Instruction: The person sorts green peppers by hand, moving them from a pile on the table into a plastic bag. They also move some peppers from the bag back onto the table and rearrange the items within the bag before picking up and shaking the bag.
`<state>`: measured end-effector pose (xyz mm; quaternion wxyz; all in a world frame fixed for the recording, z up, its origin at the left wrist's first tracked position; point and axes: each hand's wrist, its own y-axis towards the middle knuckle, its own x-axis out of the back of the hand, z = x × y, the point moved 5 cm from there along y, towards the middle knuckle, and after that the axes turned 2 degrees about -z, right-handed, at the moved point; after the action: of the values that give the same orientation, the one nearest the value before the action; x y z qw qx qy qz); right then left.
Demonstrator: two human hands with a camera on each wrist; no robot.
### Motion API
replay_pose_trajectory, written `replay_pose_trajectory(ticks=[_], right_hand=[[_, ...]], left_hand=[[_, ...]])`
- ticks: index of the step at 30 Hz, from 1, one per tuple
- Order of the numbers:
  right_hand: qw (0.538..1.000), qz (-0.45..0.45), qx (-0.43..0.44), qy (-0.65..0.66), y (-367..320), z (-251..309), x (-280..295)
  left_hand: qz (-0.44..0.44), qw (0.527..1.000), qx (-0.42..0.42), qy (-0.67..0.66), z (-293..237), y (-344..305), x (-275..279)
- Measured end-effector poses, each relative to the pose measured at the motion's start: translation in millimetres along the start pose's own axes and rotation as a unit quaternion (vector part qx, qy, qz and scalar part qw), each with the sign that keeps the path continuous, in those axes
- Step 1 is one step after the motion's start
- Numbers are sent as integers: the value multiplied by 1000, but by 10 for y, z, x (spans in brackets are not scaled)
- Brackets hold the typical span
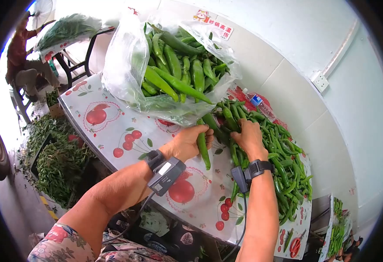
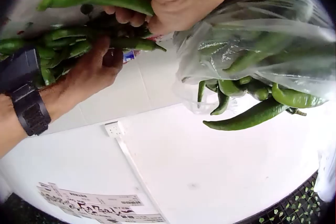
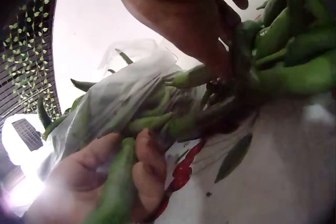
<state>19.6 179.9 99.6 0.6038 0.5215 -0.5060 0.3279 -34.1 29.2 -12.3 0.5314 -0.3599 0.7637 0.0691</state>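
Note:
My left hand [image 1: 186, 143] grips a long green chili pepper [image 1: 203, 153], which hangs tip down over the tablecloth near the bag. In the right wrist view, the thumb and fingers curl round the pepper's body. My right hand [image 1: 250, 139] is at the near-left side of a heap of green chili peppers [image 1: 285, 170], its fingers bent round a pepper [image 2: 139, 44] there. A clear plastic bag [image 1: 120, 65], full of larger green peppers [image 1: 174, 61], stands open just beyond the left hand.
The fruit-printed tablecloth [image 1: 145, 126] covers the table, which meets a tiled wall [image 1: 305, 105]. A plastic bottle [image 1: 261, 105] lies behind the heap. Red scissors [image 1: 295, 246] lie at the right corner. On the floor to the left are leafy plants [image 1: 58, 166]; a person [image 1: 21, 61] sits farther back.

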Motion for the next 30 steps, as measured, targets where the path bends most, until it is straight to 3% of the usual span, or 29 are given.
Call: replay_pose_trajectory(ticks=[5, 8, 11, 15, 22, 26, 28, 30], right_hand=[[999, 2, -35, 10, -17, -22, -62], [997, 51, -63, 15, -8, -67, -130], [997, 17, -77, -18, -49, -8, -124], [999, -36, 5, -1, -48, -14, -147], [996, 5, -4, 89, -17, -73, -142], [955, -176, -48, 233, 1, -370, 219], [935, -206, -110, 268, -47, -477, 490], [932, -235, -64, 269, -87, -534, 632]], left_hand=[[-4, 1000, -3, 2, 4, -11, -12], [20, 1000, -1, -6, 15, 34, 12], [42, 999, -2, -14, 20, 70, 39], [39, 999, -24, 2, 10, 60, 25], [47, 999, 11, -5, 1, 105, 23], [58, 998, 13, -11, 43, 141, 11], [59, 998, 9, -2, 43, 110, -6], [65, 998, 3, -13, 82, 139, -7]])
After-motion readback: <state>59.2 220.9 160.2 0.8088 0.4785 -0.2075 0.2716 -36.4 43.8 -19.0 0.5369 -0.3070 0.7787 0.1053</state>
